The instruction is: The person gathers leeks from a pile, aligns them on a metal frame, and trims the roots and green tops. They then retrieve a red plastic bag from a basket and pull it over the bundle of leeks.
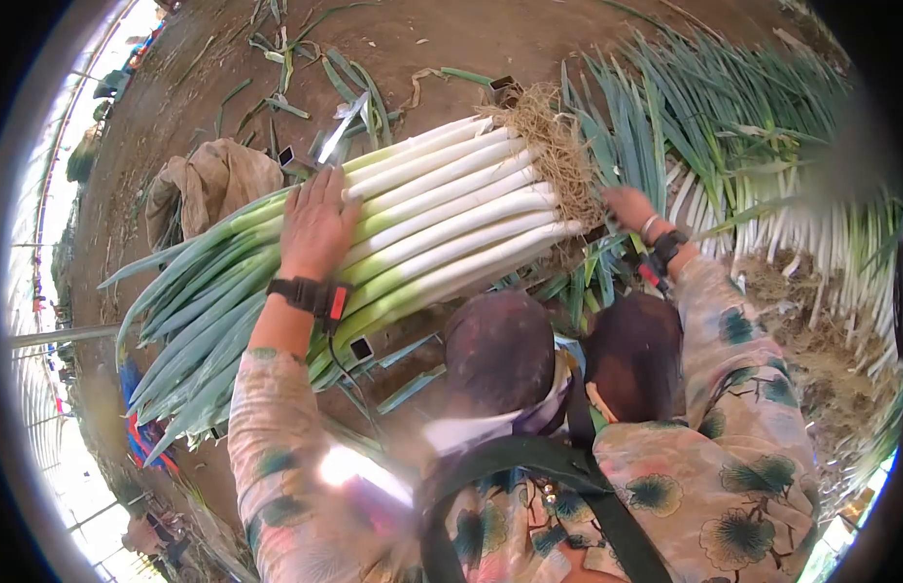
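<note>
A broad bundle of leeks lies in front of me, its white stalks side by side, green leaves to the left and brown roots to the right. Flat on the stalks near the green part rests my left hand, its fingers stretched out. Beside the root ends, at the right, is my right hand; its fingers are curled by the roots, and what they hold, if anything, is too small to make out.
Many more leeks lie on the ground at the right. A tan cloth sack stands at the left. Loose leaves litter the brown soil beyond the bundle. Metal tube ends show beneath the bundle.
</note>
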Demonstrator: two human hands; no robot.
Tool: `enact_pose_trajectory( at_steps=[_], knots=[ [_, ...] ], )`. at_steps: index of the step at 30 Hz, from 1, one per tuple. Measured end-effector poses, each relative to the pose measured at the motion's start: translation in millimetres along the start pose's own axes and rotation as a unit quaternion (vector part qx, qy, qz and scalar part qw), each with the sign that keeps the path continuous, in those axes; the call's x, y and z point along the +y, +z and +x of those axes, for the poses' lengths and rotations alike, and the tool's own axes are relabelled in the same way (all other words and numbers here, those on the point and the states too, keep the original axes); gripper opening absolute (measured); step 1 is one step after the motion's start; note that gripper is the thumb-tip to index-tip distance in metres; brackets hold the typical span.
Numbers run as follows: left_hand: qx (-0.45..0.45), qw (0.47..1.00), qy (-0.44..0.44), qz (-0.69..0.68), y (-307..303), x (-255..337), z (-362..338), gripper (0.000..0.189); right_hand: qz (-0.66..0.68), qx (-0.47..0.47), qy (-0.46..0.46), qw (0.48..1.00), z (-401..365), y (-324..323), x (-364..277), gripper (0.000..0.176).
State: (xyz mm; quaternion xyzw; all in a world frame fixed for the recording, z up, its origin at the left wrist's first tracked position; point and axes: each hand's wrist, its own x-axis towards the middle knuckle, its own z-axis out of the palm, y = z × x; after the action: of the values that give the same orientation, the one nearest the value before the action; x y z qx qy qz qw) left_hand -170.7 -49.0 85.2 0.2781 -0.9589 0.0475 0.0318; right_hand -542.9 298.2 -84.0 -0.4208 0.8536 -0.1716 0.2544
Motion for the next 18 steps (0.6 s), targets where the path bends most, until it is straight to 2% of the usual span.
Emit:
enact_pose_trajectory(
  at_steps=[2, 4, 5, 7, 8, 10, 11, 13, 15, 18],
  knots=[
    [0.0, 1.0, 0.001, -0.005, 1, 0, 0, 0.057, 0.111, -0.092, -0.072, 0.987, 5, 41, 9, 0.037],
    [-0.004, 1.0, -0.002, 0.005, 0, 1, 1, 0.056, 0.389, -0.164, -0.035, 0.906, 4, 71, 4, 0.039],
    [-0.012, 1.0, -0.007, 0.014, -1, 2, 1, 0.055, 0.439, -0.178, -0.003, 0.88, 7, 71, -6, 0.041],
    [-0.026, 0.999, -0.012, 0.024, -5, 5, 1, 0.054, 0.249, -0.059, -0.087, 0.963, 40, 73, 18, 0.039],
    [-0.026, 0.999, -0.011, 0.023, -5, 5, 2, 0.054, 0.146, 0.01, -0.108, 0.983, 57, 76, 32, 0.038],
    [-0.027, 0.999, -0.005, 0.024, -5, 4, 3, 0.054, 0.077, 0.109, 0.007, 0.991, 66, -9, -13, 0.033],
    [-0.013, 1.0, -0.001, 0.005, -6, 6, 4, 0.054, 0.163, 0.115, 0.07, 0.977, 76, -46, -44, 0.031],
    [-0.018, 1.0, -0.001, 0.012, -7, 6, 5, 0.054, 0.249, 0.228, -0.024, 0.941, 78, -89, -101, 0.022],
    [-0.022, 1.0, 0.003, 0.013, -6, 4, 5, 0.055, 0.289, 0.194, -0.167, 0.922, 81, -114, -144, 0.023],
    [-0.017, 1.0, 0.011, 0.016, -6, 3, 4, 0.056, 0.158, 0.095, -0.297, 0.937, 89, -119, -186, 0.029]
  ],
)
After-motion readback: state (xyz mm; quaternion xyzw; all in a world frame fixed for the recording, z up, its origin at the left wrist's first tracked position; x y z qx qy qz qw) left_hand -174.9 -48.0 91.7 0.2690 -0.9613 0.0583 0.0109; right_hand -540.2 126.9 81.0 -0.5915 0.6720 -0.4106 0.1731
